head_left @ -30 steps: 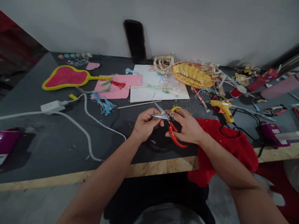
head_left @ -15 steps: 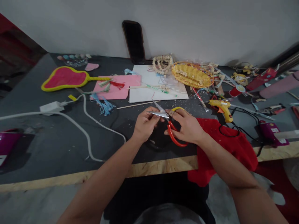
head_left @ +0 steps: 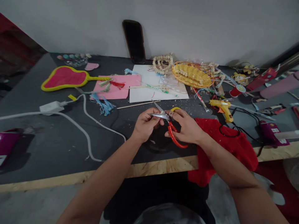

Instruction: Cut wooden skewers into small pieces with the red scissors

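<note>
On the left side, a hand could pass low above the dark table [head_left: 53, 146], between the purple object [head_left: 9, 143] and the white cable [head_left: 85, 132]. Towards the wall, the phone [head_left: 134, 42] stands upright behind the white board [head_left: 144, 95], and the yellow basket [head_left: 191, 74] blocks beside it. On the right, the glue gun [head_left: 223, 109] and its looped cord (easy to catch) lie across the way, near the red cloth [head_left: 224, 146].
</note>
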Motion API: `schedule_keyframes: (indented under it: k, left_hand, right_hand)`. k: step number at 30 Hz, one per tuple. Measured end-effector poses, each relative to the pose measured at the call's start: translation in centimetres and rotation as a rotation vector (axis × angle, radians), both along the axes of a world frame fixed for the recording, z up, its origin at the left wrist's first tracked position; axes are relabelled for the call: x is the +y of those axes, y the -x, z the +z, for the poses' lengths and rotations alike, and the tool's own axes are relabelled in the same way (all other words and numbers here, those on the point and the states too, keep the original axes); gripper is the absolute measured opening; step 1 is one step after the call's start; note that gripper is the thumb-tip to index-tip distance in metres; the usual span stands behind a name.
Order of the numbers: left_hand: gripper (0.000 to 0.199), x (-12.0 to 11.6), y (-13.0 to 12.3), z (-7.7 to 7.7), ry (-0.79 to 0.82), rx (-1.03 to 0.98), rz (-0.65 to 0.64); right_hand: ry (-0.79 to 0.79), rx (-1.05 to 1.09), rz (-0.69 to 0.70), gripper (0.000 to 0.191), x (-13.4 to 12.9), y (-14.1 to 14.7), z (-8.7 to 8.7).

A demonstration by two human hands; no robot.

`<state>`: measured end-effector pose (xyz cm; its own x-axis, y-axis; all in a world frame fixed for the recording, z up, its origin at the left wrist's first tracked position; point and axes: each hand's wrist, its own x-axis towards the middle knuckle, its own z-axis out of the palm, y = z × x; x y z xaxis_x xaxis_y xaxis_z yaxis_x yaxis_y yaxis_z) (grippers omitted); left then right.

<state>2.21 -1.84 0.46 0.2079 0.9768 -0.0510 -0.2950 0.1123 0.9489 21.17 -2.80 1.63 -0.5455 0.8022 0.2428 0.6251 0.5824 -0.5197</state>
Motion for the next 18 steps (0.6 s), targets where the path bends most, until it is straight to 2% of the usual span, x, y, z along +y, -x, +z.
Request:
schedule_keyframes:
  k: [7, 13, 18]
  left_hand:
    - [0.031, 0.18, 0.18, -0.55, 0.004, 0.001, -0.023]
    - [0.029, 0.08, 0.01, -0.63, -0.018, 0.064, 0.047]
    - [0.029, 0.05, -0.13, -0.30, -0.054, 0.084, 0.057]
  right_hand:
    - [-0.051, -0.049, -0.033, 0.070, -0.29, 0.19, 0.12]
    - [-0.004, -0.039, -0.037, 0.065, -0.32, 0.18, 0.18]
    - [0.003, -0.070, -0.061, 0.073, -0.20, 0.08, 0.25]
